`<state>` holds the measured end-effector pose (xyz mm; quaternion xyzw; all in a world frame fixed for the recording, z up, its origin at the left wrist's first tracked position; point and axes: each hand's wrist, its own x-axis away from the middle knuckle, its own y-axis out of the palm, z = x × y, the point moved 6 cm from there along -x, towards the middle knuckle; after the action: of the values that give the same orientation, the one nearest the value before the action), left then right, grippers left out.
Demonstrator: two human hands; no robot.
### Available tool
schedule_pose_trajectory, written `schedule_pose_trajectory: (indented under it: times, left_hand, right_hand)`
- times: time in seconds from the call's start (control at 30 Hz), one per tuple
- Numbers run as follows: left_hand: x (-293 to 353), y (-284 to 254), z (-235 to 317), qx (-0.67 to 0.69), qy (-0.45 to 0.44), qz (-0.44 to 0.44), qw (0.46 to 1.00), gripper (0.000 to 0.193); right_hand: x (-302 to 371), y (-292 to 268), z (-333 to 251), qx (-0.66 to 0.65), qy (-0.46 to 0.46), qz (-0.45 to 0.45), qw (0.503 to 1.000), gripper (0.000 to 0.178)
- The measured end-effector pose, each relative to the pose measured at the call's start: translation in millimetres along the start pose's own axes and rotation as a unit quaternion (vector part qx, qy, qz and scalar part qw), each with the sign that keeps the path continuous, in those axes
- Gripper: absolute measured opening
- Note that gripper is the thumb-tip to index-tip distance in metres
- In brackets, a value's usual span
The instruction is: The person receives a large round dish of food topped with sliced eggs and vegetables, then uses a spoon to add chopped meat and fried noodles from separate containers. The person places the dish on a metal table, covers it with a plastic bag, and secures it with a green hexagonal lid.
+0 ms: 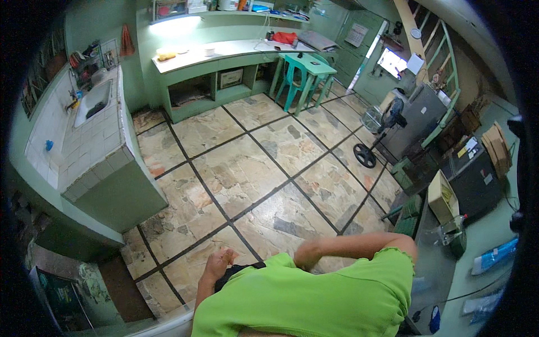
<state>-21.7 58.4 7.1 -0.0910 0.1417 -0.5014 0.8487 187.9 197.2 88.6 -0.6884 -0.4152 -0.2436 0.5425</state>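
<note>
My left hand (pixel 218 263) is low in the head view, left of my bright green shirt (pixel 314 300). Its fingers look curled together; whatever may be between them is too small to make out. Just beside that wrist, a bit of black cloth (pixel 238 273) shows at the shirt's edge. My right forearm bends across in front of my body, and my right hand (pixel 306 254) comes down close to the shirt. Motion smears it and the shirt partly covers it, so its fingers do not show. Below both hands lies the stone-patterned floor (pixel 264 194) with dark dividing strips.
A tiled counter with a sink (pixel 95 104) runs along the left. At the back stand a long white-topped counter (pixel 224 49) and a green table (pixel 309 64) with a chair (pixel 293 78). On the right are a standing fan (pixel 365 155), a grey refrigerator (pixel 418 115) and a cream bin (pixel 442 197).
</note>
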Motion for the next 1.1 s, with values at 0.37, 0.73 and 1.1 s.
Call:
schedule_pose_trajectory:
  times: [0.37, 0.73, 1.1]
  left_hand:
    - [1.3, 24.5, 1.3, 0.473, -0.095, -0.064, 0.873, 0.079]
    - [4.1, 4.5, 11.6, 0.707, 0.035, -0.086, 0.701, 0.083]
    - [69.8, -40.2, 22.2, 0.756, 0.182, -0.078, 0.624, 0.088]
  right_hand:
    - [-57.7, -146.8, -72.8, 0.156, -0.154, 0.647, 0.731, 0.042]
    - [-157.8, -139.7, -107.7, 0.067, -0.188, 0.678, 0.707, 0.066]
    - [-165.0, -147.8, -175.9, 0.085, -0.183, 0.598, 0.776, 0.044]
